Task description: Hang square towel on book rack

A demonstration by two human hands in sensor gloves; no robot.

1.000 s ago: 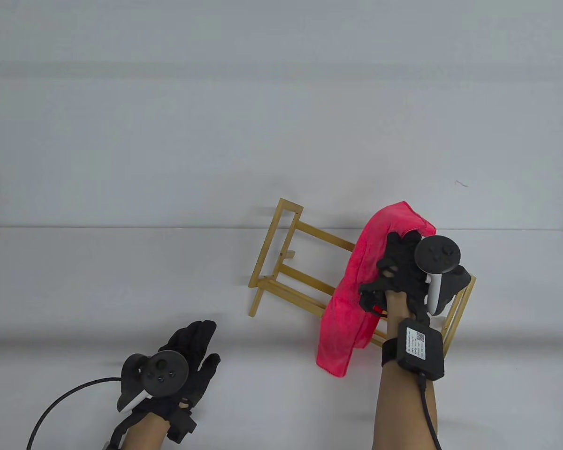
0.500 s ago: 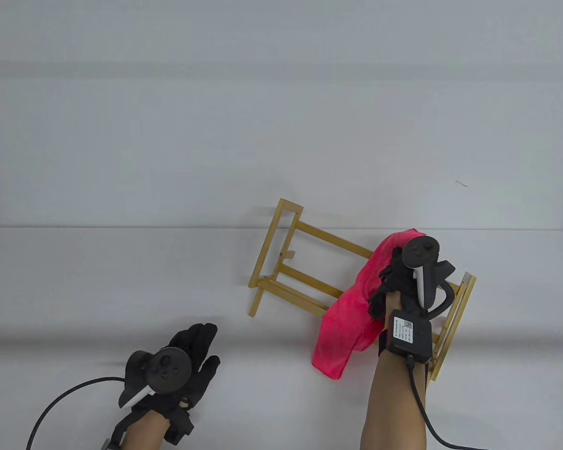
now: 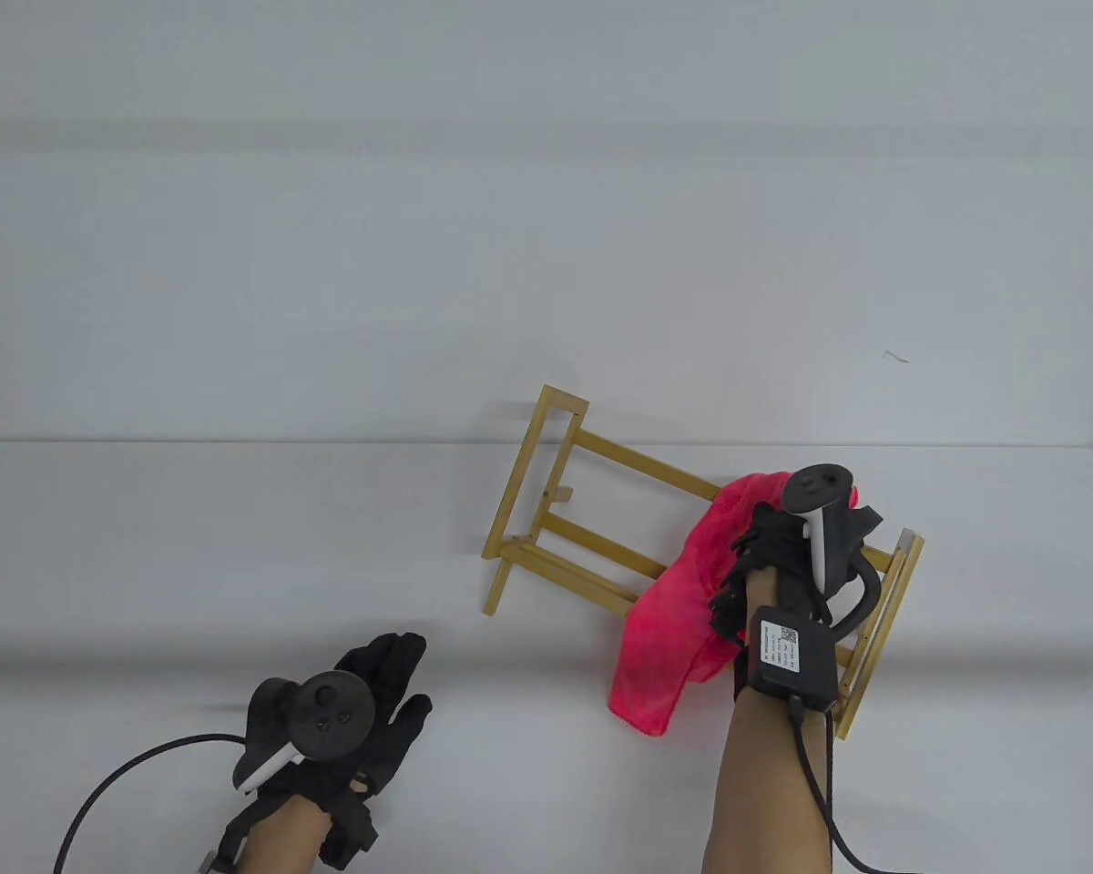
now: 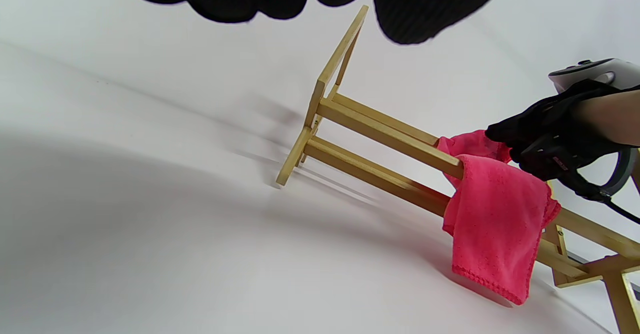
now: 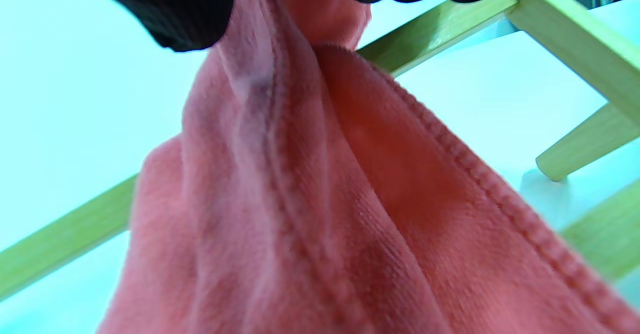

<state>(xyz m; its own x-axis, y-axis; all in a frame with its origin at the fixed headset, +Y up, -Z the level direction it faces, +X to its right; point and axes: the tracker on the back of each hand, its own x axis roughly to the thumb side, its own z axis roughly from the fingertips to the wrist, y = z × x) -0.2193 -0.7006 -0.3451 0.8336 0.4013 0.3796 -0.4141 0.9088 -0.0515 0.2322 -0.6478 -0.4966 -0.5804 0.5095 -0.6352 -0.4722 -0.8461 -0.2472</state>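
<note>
A pink-red square towel (image 3: 669, 619) is draped over the right part of a wooden book rack (image 3: 556, 510) on the white table. My right hand (image 3: 765, 555) pinches the towel's top over the rack's upper rail. In the left wrist view the towel (image 4: 495, 234) hangs down over the rails (image 4: 380, 129) with my right hand (image 4: 550, 144) above it. In the right wrist view my fingertips (image 5: 190, 9) hold bunched towel cloth (image 5: 320, 214) beside a rail (image 5: 440, 29). My left hand (image 3: 383, 692) lies flat and open on the table, away from the rack.
The rack's left end frame (image 3: 533, 482) and right end frame (image 3: 879, 628) stand on the table. A black cable (image 3: 109, 787) loops from my left wrist at the bottom left. The table's far edge (image 3: 237, 443) meets a pale wall.
My right hand has lowered the towel's top end down and toward me onto the rack. The towel now sits lower and more bunched. My left hand has barely moved.
</note>
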